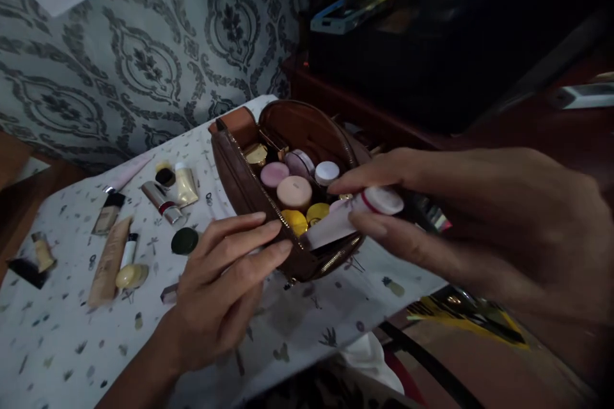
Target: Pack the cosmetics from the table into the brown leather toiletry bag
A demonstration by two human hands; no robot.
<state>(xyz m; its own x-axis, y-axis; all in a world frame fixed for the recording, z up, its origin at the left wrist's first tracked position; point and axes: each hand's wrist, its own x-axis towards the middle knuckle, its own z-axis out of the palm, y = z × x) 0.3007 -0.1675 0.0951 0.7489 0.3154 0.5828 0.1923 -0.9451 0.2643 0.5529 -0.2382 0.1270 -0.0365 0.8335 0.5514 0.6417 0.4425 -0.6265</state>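
A brown zippered bag point(230, 172) lies unzipped, with several round jars and compacts inside, among them a peach-lidded jar point(294, 193), a pink lid point(275, 174) and a yellow jar point(293, 222). My right hand point(499, 223) pinches a pale tube with a white cap and red band point(381, 200) between thumb and fingers; its far end reaches into the bag's near side. Fingers of my left hand point(230, 287) are spread and rest on the bag's near-left edge, holding nothing visible.
Cosmetics lie left of the bag on the patterned tablecloth point(52, 339): a beige tube point(111, 262), a silver tube point(163, 203), a dark round lid point(185, 241), a foundation bottle point(109, 214) and others. Patterned wall behind; dark red furniture point(326, 99) stands at the right.
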